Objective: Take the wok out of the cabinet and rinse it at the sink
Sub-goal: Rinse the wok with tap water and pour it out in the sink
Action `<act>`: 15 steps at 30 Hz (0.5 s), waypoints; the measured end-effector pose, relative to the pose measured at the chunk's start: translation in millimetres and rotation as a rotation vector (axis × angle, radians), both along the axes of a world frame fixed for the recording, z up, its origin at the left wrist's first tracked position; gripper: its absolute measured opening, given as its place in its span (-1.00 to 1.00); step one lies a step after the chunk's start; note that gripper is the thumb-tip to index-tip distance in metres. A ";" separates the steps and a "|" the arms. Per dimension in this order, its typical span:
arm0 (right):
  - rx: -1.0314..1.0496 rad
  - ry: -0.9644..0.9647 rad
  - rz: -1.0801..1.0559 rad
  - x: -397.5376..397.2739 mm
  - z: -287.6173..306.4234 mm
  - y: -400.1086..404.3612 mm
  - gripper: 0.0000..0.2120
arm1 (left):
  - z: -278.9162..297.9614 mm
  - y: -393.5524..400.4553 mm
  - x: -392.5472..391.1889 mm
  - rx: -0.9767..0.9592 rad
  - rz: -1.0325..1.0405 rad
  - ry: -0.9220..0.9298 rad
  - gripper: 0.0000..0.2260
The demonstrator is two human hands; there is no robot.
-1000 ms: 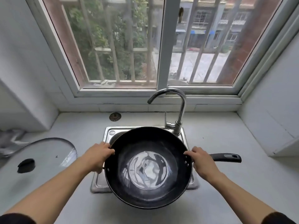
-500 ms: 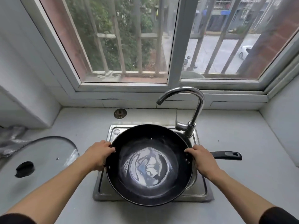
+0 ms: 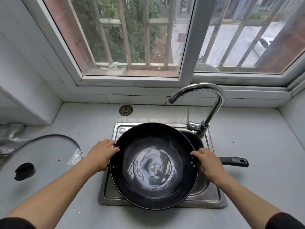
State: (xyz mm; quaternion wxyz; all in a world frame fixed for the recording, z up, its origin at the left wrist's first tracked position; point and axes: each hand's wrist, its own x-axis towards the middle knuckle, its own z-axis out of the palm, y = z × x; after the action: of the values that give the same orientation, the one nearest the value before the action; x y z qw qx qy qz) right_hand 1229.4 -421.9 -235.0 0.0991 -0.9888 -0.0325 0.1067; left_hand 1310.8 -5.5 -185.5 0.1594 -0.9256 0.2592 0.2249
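Both hands grip the black wok (image 3: 153, 166) by its rim over the steel sink (image 3: 212, 195): left hand (image 3: 102, 154) at left, right hand (image 3: 208, 162) beside the handle, the faucet (image 3: 212, 106) behind.

The round black metal wok (image 3: 153, 166) is showing a glossy blue-white swirl of reflection at its centre. The steel sink (image 3: 115, 195) and curved chrome faucet (image 3: 214, 103) are gleaming silver. The clear glass lid (image 3: 49, 154) is carrying a black knob.
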 end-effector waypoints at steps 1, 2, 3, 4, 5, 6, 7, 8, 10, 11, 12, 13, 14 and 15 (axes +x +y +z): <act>0.004 -0.010 -0.009 -0.9 -2.0 -0.2 -0.49 | -0.3 -0.2 -0.4 0.001 0.002 -0.006 -0.32; 0.012 -0.018 -0.019 -1.6 -3.5 -0.4 -0.49 | 0.2 -0.7 -0.6 0.002 0.007 -0.007 -0.32; 0.016 -0.022 -0.027 -1.9 -4.6 -0.3 -0.49 | 1.5 -1.4 -0.3 0.002 0.012 -0.003 -0.30; 0.015 -0.022 -0.030 -1.6 -5.1 -0.1 -0.49 | 3.3 -2.1 0.4 0.002 0.017 0.001 -0.29; 0.010 -0.017 -0.029 -0.9 -5.4 0.4 -0.49 | 5.1 -2.8 1.0 0.001 0.019 0.003 -0.28; 0.007 -0.007 -0.026 -0.5 -5.4 0.7 -0.49 | 6.9 -3.4 1.1 -0.002 0.021 0.004 -0.27; 0.009 0.004 -0.025 -0.3 -5.3 0.9 -0.49 | 8.2 -3.7 0.6 -0.006 0.025 0.005 -0.26; 0.013 0.014 -0.026 -0.5 -5.4 0.9 -0.48 | 9.3 -3.6 -0.2 -0.010 0.030 0.006 -0.26; 0.024 0.041 -0.030 -0.6 -6.1 -0.2 -0.46 | 11.5 -3.1 -1.9 -0.023 0.037 0.003 -0.27; 0.034 0.060 -0.031 -0.6 -6.2 -0.6 -0.45 | 12.7 -2.7 -2.5 -0.032 0.038 0.001 -0.27; 0.048 0.080 -0.031 -0.3 -5.8 -0.8 -0.45 | 14.0 -2.1 -3.1 -0.043 0.041 0.001 -0.27; 0.063 0.098 -0.030 0.3 -4.3 -1.2 -0.46 | 15.4 -1.6 -3.4 -0.055 0.044 0.002 -0.27; 0.075 0.116 -0.030 1.1 -1.9 -1.7 -0.45 | 16.7 -0.8 -3.5 -0.065 0.045 0.005 -0.26; 0.078 0.131 -0.028 2.0 0.2 -2.0 -0.42 | 17.9 0.2 -3.7 -0.069 0.044 0.010 -0.25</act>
State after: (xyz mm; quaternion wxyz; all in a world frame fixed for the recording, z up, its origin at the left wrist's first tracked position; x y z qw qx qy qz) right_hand 1231.4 -423.9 -234.8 0.1409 -0.9755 -0.0161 0.1683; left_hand 1307.1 -5.3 -167.6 0.1213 -0.9349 0.2473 0.2238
